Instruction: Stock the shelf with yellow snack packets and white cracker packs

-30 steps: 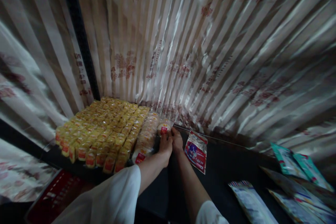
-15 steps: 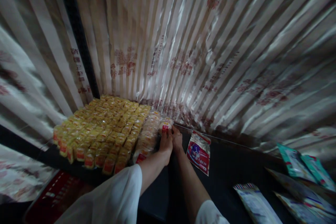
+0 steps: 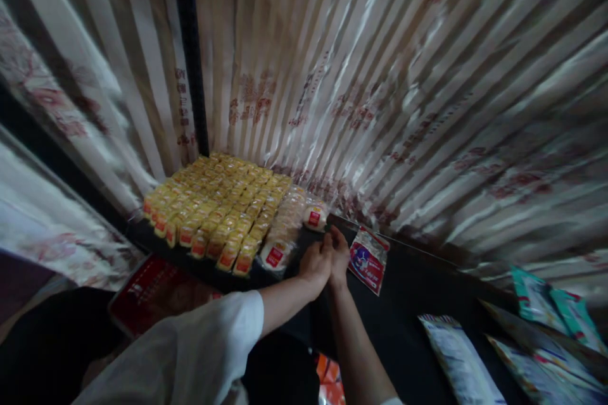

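Note:
A small white wrapped pastry (image 3: 314, 216) with a red label lies on the black shelf, just beyond my hands. My left hand (image 3: 315, 266) is over the shelf with loosely bent fingers, clear of the pastry. Against it, fingertips close together, is my right hand (image 3: 338, 254), its fingers bent and slightly apart. I see nothing in either hand, though the palms are hidden. Left of the hands runs a row of white wrapped pastries (image 3: 285, 218), with a red label on the front one. Several rows of yellow wrapped pastries (image 3: 223, 202) stand beside it.
A red and purple snack pouch (image 3: 368, 259) lies right of my hands. Farther right are a white packet (image 3: 458, 354), teal packets (image 3: 536, 297) and other bags. Striped plastic sheeting (image 3: 332, 76) hangs behind the shelf. A red package (image 3: 156, 294) sits lower left.
My hands have drawn back from the white wrapped pastry, which stays on the shelf beside the row. The view has shifted, showing more to the left and an orange package below.

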`<state>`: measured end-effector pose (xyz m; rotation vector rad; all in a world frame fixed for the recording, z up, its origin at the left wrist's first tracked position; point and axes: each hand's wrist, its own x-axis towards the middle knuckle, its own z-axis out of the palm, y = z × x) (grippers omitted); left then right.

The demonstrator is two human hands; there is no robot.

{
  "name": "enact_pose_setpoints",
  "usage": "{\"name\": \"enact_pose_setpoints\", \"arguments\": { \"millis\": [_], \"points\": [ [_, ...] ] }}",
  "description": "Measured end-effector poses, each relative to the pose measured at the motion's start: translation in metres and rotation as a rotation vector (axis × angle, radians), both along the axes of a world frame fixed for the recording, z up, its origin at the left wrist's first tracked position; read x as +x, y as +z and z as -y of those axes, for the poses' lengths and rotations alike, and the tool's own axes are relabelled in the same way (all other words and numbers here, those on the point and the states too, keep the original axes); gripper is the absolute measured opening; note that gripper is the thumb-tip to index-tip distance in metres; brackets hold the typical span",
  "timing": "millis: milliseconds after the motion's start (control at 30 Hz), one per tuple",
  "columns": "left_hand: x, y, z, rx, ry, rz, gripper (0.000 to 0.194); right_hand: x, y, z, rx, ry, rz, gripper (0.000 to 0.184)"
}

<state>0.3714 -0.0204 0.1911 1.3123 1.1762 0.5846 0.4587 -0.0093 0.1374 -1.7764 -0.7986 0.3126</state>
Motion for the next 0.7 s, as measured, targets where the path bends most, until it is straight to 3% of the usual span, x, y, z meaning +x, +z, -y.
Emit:
{"name": "enact_pose_setpoints", "arguments": {
  "millis": [233, 400, 533, 700],
  "points": [
    [-0.087, -0.005, 0.076, 0.031, -0.072, 0.023, 0.032, -0.095, 0.007, 0.088, 0.047, -0.034, -0.216, 0.057],
    [-0.166, -0.016, 0.117, 0.114, -0.165, -0.013, 0.029, -0.172, -0.01, 0.143, 0.044, 0.011, -0.333, 0.044],
    [-0.219, -0.041, 0.128, 0.086, -0.221, -0.053, 0.024, -0.218, -0.034, 0.161, -0.035, 0.094, -0.352, 0.035],
    [-0.267, -0.084, 0.123, 0.049, -0.192, -0.169, 0.031, -0.252, -0.053, 0.149, -0.322, 0.435, -0.255, 0.033]
  ]
}}
